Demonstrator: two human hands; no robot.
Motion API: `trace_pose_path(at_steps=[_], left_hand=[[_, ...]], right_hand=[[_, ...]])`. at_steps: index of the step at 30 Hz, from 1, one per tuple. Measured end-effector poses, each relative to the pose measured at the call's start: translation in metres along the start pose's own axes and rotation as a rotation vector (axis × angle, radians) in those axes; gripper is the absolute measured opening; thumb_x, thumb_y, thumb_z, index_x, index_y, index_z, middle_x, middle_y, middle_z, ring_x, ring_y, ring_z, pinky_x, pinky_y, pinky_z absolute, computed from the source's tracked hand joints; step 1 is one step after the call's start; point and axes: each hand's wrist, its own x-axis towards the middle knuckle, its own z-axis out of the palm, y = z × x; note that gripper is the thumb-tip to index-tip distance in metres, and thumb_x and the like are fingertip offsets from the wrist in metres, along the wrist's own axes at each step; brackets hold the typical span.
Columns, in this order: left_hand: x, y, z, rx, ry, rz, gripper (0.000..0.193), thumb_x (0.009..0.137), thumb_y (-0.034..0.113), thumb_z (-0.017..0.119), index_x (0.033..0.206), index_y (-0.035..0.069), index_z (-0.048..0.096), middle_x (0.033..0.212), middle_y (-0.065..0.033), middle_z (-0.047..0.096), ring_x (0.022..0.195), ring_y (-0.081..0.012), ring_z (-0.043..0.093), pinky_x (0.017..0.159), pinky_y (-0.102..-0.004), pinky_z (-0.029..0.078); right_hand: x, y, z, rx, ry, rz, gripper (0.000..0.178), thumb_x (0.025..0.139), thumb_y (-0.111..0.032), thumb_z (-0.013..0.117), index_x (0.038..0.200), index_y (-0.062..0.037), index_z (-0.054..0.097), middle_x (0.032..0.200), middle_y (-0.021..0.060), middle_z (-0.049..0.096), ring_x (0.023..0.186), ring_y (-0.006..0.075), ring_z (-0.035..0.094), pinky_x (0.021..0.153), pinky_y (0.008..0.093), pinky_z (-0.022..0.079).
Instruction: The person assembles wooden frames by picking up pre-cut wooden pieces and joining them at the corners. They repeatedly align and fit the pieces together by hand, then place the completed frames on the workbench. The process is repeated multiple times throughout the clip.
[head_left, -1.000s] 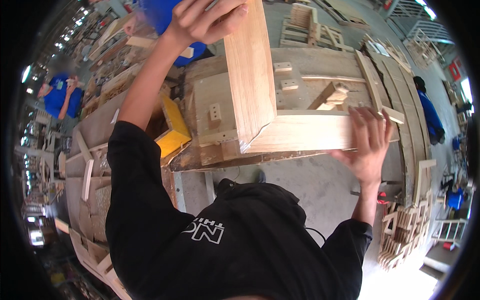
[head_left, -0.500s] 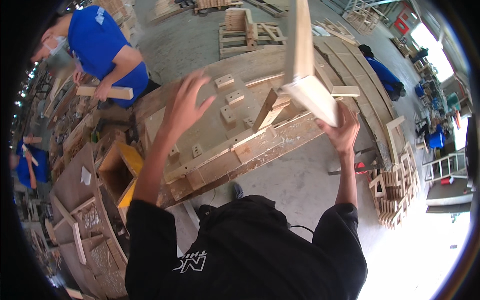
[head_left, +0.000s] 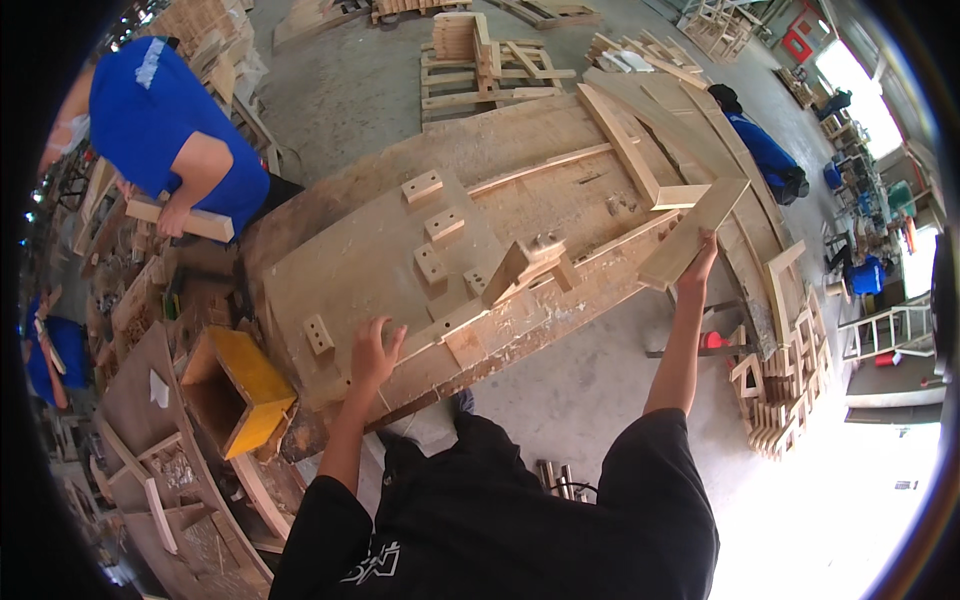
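Observation:
My right hand [head_left: 699,262] is closed on the near end of an L-shaped wooden frame piece [head_left: 695,235], holding it up over the right part of the workbench. Its longer plank [head_left: 665,112] runs from the corner toward the far side. My left hand [head_left: 373,358] holds nothing; its fingers are apart near the bench's front edge. Beside it lies a flat panel [head_left: 350,265] carrying several small wooden blocks with holes, among them one block [head_left: 318,335] left of the hand. Wooden pieces [head_left: 525,265] stand up at the panel's right end.
The workbench [head_left: 540,330] is worn along its front edge. A yellow-edged wooden box [head_left: 258,415] sits at its left end. A co-worker in blue [head_left: 175,130] holds a wooden beam [head_left: 180,216] at far left. Stacked wooden frames [head_left: 775,390] stand on the floor at right.
My right hand has lowered the frame piece and turned it, its long plank now pointing to the far left. My left hand has dropped toward the bench's front edge.

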Motion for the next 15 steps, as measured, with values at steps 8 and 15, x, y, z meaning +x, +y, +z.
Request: trace_pose_path(at_steps=[8, 15], left_hand=[[0.005, 0.007, 0.007, 0.077, -0.007, -0.097, 0.03, 0.091, 0.026, 0.063, 0.106, 0.001, 0.058, 0.102, -0.0184, 0.061, 0.096, -0.0378, 0.057, 0.083, -0.0459, 0.045], [0.008, 0.006, 0.012, 0.118, -0.034, -0.079, 0.02, 0.087, 0.015, 0.063, 0.099, 0.0, 0.059, 0.096, -0.0178, 0.061, 0.093, -0.0377, 0.057, 0.081, -0.045, 0.045]], right_hand=[[0.102, 0.041, -0.068, 0.183, -0.067, 0.159, 0.066, 0.07, -0.037, 0.059, 0.113, 0.0121, 0.049, 0.092, 0.0191, 0.058, 0.08, 0.0311, 0.06, 0.074, 0.0407, 0.051], [0.155, 0.037, -0.105, 0.068, -0.152, 0.394, 0.077, 0.07, -0.042, 0.064, 0.12, 0.0137, 0.048, 0.09, 0.015, 0.06, 0.077, 0.0259, 0.062, 0.072, 0.0343, 0.051]])
